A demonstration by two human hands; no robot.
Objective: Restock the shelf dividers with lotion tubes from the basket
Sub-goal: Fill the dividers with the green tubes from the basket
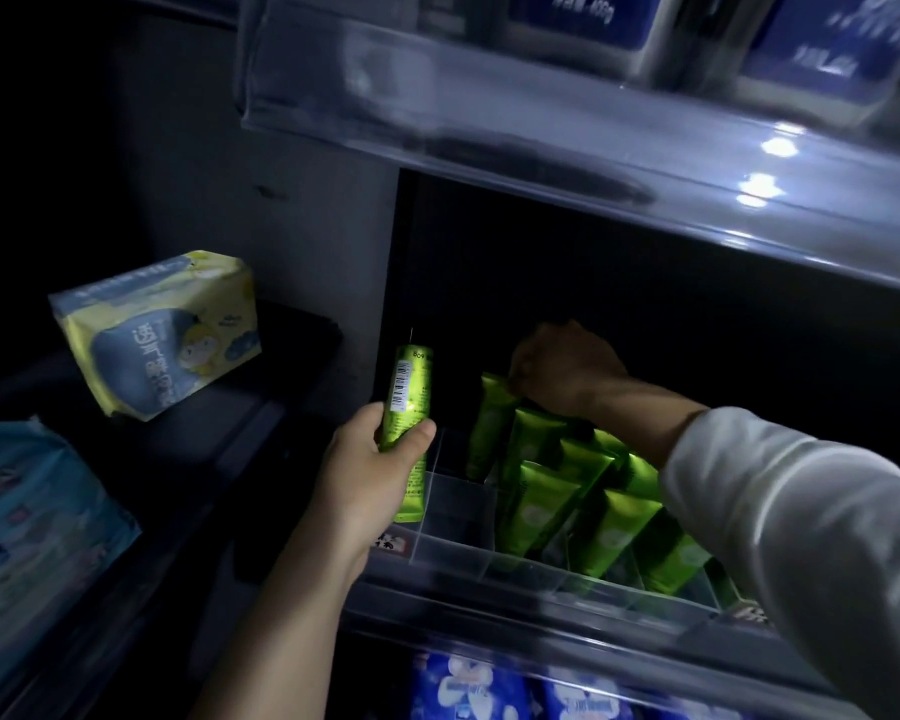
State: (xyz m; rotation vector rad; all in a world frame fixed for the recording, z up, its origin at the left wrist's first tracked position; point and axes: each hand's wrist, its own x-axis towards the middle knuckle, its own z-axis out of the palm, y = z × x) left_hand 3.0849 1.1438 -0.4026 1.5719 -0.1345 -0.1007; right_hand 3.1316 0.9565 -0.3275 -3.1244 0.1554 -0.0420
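Observation:
My left hand (370,459) grips a green lotion tube (405,402) upright, barcode side toward me, in front of the left end of the shelf. My right hand (562,371) reaches deep into the shelf and pinches the top of the rearmost green tube (489,418) in a row. Several more green tubes (567,491) lean in rows between clear plastic dividers (455,504). The leftmost divider lane holds no tubes in its front part. The basket is out of sight.
The shelf above (567,148) overhangs with a clear front lip and blue packs on top. A yellow-and-blue soft pack (162,335) lies tilted at the left, another blue pack (27,517) lower left. Blue packages (468,688) fill the shelf below.

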